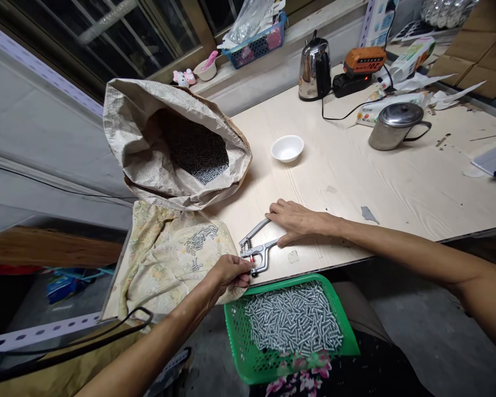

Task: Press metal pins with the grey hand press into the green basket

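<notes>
My right hand (295, 219) grips the ends of the two handles of grey, spring-loaded hand pliers (265, 252), which lie over the table near its front edge. The handles stand apart, and a red part shows near the jaw. With fingers pinched together, my left hand (231, 270) is at the jaw end; what is between the fingertips is hidden. Left of the pliers, a patterned cloth (152, 270) carries a scatter of small silvery metal pieces (200, 238). A green basket (235, 331) on my lap holds many small ridged metal pieces (293, 320).
A large open woven sack (126, 124) with dark metal pieces inside stands behind the cloth. Farther back are a white bowl (287, 149), a kettle (314, 66), an orange battery (364, 59) on a charger and a lidded metal mug (391, 132). A cord crosses the table.
</notes>
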The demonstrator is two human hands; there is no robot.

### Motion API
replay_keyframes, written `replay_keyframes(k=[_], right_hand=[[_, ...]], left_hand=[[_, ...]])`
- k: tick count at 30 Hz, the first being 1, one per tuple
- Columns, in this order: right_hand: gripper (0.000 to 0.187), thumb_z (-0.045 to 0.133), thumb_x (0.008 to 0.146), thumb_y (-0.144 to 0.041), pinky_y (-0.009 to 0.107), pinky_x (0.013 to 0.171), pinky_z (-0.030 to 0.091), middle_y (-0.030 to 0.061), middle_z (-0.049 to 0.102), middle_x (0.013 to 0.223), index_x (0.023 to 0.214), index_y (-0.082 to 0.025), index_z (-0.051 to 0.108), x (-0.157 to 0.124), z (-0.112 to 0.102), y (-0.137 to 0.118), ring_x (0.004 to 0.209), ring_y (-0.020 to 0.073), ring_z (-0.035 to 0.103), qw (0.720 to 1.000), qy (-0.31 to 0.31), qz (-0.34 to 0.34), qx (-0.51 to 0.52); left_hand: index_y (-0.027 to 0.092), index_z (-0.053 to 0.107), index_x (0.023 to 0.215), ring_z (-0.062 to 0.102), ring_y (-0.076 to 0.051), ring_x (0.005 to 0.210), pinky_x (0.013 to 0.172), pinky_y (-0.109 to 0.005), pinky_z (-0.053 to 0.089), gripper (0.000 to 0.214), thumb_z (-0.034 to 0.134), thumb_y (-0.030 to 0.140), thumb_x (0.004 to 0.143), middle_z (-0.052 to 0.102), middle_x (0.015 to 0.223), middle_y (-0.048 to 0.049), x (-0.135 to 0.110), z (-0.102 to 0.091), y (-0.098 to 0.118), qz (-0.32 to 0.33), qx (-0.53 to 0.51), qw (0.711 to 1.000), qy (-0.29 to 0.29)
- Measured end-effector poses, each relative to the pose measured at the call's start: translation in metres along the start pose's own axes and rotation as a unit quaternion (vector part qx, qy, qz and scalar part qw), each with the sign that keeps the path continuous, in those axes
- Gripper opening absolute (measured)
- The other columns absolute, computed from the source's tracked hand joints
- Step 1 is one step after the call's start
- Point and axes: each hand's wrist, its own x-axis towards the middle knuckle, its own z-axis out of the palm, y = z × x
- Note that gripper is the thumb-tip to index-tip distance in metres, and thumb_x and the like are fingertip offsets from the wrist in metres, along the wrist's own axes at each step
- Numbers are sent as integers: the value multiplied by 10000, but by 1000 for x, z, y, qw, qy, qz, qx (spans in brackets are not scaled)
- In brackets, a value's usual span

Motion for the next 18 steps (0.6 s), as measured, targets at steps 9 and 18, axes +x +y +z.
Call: replay_keyframes(k=[9,18], right_hand=[[483,810,685,-455,348,761,425,112,538,992,978,-130,604,-8,-4,-11,924,238,456,1000,-2,12,25],[142,681,842,-278,333,758,416,82,592,884,856,-150,622,-13,-4,-13,861,208,494,1000,-3,20,19]], left_hand=[[179,493,1290,480,-295,1200,979,-474,433,550,672,356,800,525,1334,-147,13,29,20,464,363,783,198],[191,607,1040,522,-233,935,812,-383,480,180,566,255,877,596,948,-66,33,33,39,471,401,772,147]])
